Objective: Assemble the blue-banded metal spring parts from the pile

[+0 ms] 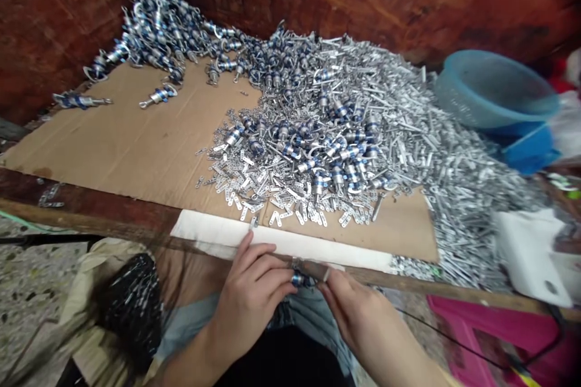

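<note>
Across the table (104, 205): cardboard sheet (136, 127) beneath heaped metal parts (385, 103).
Left hand (254, 284): grasping a blue-ringed metal fitting (298, 279) over the lap, forefinger at a perforated link (253, 224).
Right hand (351, 302): pinching a blurred silver piece (326, 274) beside that fitting.

I see the left hand (252, 290) at bottom centre, index finger (244, 247) reaching forward, the others bent toward the thumb; right of it, the right hand (351, 299) pinches, its bare forearm slanting from the lower right.
</note>
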Motion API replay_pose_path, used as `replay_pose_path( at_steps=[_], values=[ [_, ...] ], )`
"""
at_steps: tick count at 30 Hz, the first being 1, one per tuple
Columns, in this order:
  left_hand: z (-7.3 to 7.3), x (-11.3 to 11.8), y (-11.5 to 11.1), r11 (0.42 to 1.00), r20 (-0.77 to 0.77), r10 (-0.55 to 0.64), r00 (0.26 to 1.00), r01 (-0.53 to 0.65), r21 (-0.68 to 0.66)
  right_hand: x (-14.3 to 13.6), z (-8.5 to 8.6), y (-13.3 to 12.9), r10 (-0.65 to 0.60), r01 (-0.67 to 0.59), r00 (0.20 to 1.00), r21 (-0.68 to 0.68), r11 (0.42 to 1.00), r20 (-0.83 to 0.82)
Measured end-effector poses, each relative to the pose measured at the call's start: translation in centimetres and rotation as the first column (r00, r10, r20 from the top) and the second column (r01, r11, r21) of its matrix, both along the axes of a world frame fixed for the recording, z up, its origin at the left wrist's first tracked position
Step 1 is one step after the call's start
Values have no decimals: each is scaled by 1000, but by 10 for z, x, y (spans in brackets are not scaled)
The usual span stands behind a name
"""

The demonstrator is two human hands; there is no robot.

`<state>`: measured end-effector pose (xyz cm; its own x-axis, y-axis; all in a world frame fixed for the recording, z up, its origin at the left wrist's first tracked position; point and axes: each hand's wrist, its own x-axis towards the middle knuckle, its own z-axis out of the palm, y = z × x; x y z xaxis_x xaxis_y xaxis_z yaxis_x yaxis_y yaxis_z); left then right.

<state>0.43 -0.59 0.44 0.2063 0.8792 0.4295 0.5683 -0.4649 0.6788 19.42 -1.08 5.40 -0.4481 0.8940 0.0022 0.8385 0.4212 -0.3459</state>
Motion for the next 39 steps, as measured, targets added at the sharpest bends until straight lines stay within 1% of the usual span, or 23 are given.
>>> replay_pose_path(
  at_steps=[1, 4, 6, 8, 9, 10, 11, 12, 13, 14, 16, 17, 19, 21, 22, 23, 24, 25, 26, 29, 32, 36, 39],
  values=[
    [0, 0, 0, 1000, 4, 2, 1000, -2, -1, -1, 0, 1, 5, -5, 1000, 0, 1000, -9],
    [-1, 0, 0, 1000, 10, -10, 1000, 10, -5, -3, 0, -2, 5, 2, 995, 77, 997, -97],
    [-1, 0, 0, 1000, 16, -8, 1000, 8, -1, 0, -2, -3, -22, 24, 997, 31, 999, -72],
    [0, 0, 0, 1000, 19, 2, 1000, -2, -2, 13, -8, 3, -109, 108, 994, -8, 994, -14],
    [0, 0, 0, 1000, 16, 8, 1000, -8, -5, 23, -11, 8, -199, 198, 980, 30, 980, 14],
    [1, 0, 1, 1000, 10, 9, 1000, -9, -7, 37, -16, 16, -306, 301, 951, 107, 948, 37],
    [2, 0, 1, 1000, 3, 6, 1000, -6, -2, 52, -20, 26, -444, 423, 895, 224, 878, 52],
    [2, 0, 1, 1000, -5, 0, 1000, 0, 7, 68, -25, 37, -546, 493, 833, 326, 807, 92],
    [2, 0, 1, 1000, -13, -6, 1000, 6, 19, 84, -30, 48, -599, 510, 792, 409, 756, 119],
    [2, 0, 1, 999, -21, -17, 1000, 18, 35, 98, -34, 59, -620, 499, 772, 473, 726, 137],
    [0, 0, 2, 996, -37, -48, 998, 51, 67, 117, -41, 76, -593, 453, 788, 497, 740, 166],
    [-1, 1, 2, 995, -38, -59, 998, 62, 76, 120, -43, 82, -579, 446, 801, 493, 747, 152],
    [-4, 3, 1, 994, 6, -45, 999, 45, 95, 110, -43, 86, -574, 488, 818, 488, 724, 34],
    [-4, 4, -1, 996, 70, -30, 997, 23, 90, 83, -39, 83, -554, 532, 826, 480, 698, -109],
    [-3, 4, -1, 996, 86, -38, 996, 31, 80, 65, -36, 80, -516, 526, 842, 458, 717, -158],
    [-1, 3, -2, 996, 84, -59, 995, 53, 69, 45, -33, 77, -459, 481, 874, 423, 768, -162],
    [1, 2, -2, 995, 64, -86, 994, 83, 57, 25, -31, 74, -371, 398, 917, 362, 843, -145],
    [4, 0, -2, 993, 37, -111, 993, 110, 47, 6, -29, 72, -270, 296, 953, 248, 922, -133],
    [7, -2, -1, 991, 13, -123, 992, 122, 49, -10, -28, 71, -241, 261, 963, 194, 946, -121],
    [14, -9, 2, 988, -50, -122, 991, 126, 89, -38, -28, 71, -249, 246, 969, 137, 959, 0],
    [16, -13, 4, 985, -96, -105, 990, 117, 129, -41, -31, 74, -254, 243, 962, 115, 963, 96],
    [13, -12, 4, 990, -52, -76, 996, 82, 119, -33, -31, 75, -274, 271, 961, 63, 960, 34],
    [11, -11, 3, 993, -7, -86, 996, 87, 80, -29, -22, 67, -239, 240, 968, 8, 971, -78]
  ],
)
